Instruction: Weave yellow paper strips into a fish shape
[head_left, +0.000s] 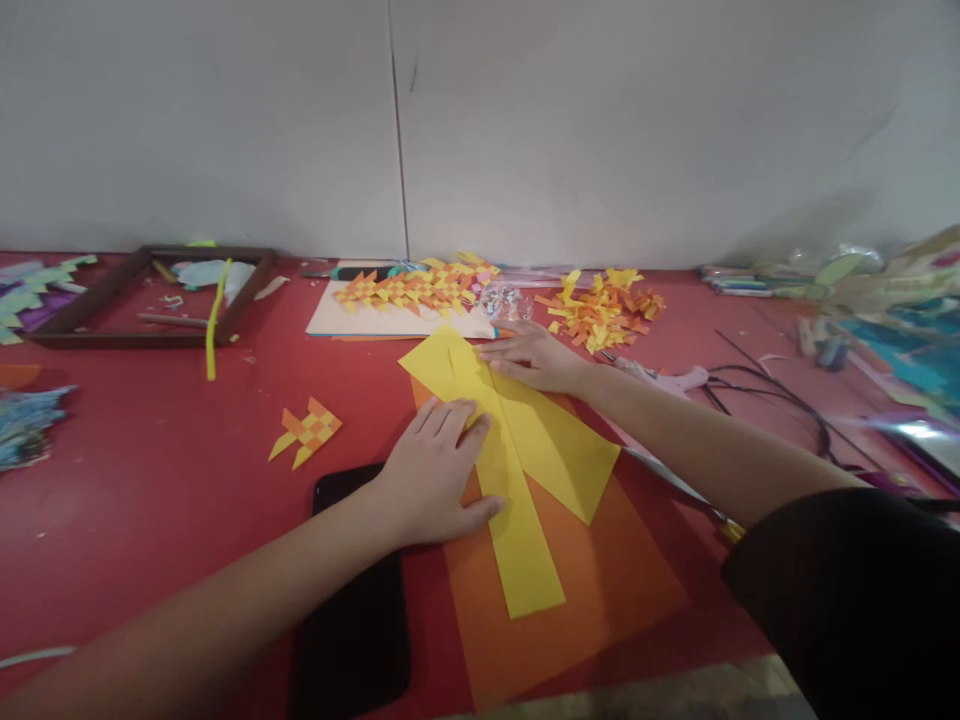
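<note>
Yellow paper (525,545) lies as two long strips that overlap at the top and spread apart toward me; whether they are one folded piece I cannot tell. Beneath it is a larger orange paper sheet (622,580). My left hand (442,475) rests on the left strip, fingers slightly apart and thumb out. Higher up, my right hand (540,357) lies flat across the upper part of the paper, its fingers stretched to the left. A black phone (360,620) is on the table by my left wrist, partly under my forearm.
A small woven orange-and-yellow paper fish (306,432) lies left. Behind are a long woven paper piece (412,290), a heap of folded paper pieces (604,310) and a brown frame (75,340). A pink glue gun (679,380) with a black cable lies right, near scissors (675,480).
</note>
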